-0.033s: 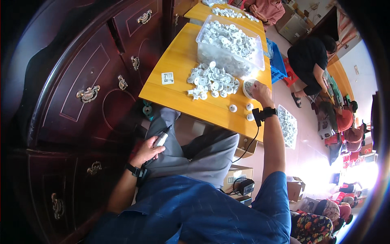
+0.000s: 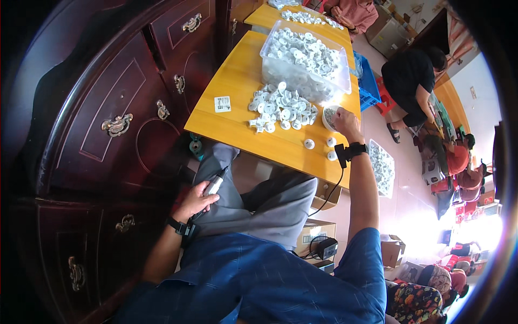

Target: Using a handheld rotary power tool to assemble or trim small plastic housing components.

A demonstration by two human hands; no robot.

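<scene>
In my left hand (image 2: 196, 202), resting over my thigh, is a silver electric screwdriver (image 2: 213, 187) with a dark tip pointing up and away. My right hand (image 2: 346, 123) reaches to a small white bowl (image 2: 325, 122) of tiny metal pieces, likely screws, at the table's right edge. Its fingers are curled at the bowl and the fingertips are hidden. Close by stand several round white plastic pieces, one of them a white cap-like piece (image 2: 309, 143). Farther left lies a loose pile of white plastic parts (image 2: 281, 108).
A clear plastic bin (image 2: 307, 86) heaped with similar parts stands behind the pile on the yellow table (image 2: 216, 81). A white label card (image 2: 222, 104) lies at left. Dark wooden cabinets (image 2: 116, 97) border the left. Right of the table are a blue crate (image 2: 369, 81), a parts-filled tray (image 2: 382, 167) and other people.
</scene>
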